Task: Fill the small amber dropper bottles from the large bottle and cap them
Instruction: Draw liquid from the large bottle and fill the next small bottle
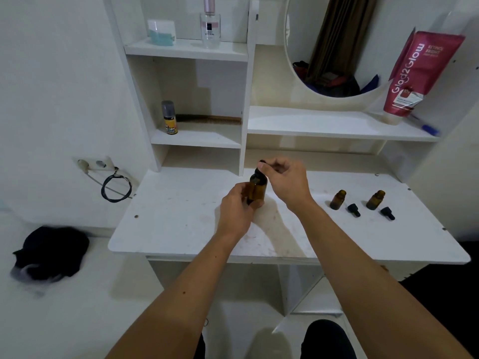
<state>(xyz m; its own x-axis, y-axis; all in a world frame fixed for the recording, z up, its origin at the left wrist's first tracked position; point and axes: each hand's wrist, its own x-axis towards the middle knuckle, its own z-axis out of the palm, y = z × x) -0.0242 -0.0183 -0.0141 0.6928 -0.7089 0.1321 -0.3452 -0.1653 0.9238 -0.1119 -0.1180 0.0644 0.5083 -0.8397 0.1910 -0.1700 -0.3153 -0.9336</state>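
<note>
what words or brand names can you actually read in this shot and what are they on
"Glad2Glow": large white letters running up the red tube leaning on the right shelf.
Smaller print beside that name and the white panel low on the tube: too blurred to read.
Perfume bottle on the top shelf: label print too small to read.
Small yellow-labelled bottle on the middle shelf: wording blurred.
Amber bottles on the table: no text visible.

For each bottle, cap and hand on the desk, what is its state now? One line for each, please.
Large amber bottle: upright, held by left hand, cap on top.
Left hand: grips the large bottle.
Right hand: pinches the large bottle's black cap.
Left small amber bottle: upright, uncapped.
Right small amber bottle: upright, uncapped.
Left dropper cap: lying on desk.
Right dropper cap: lying on desk.
</note>
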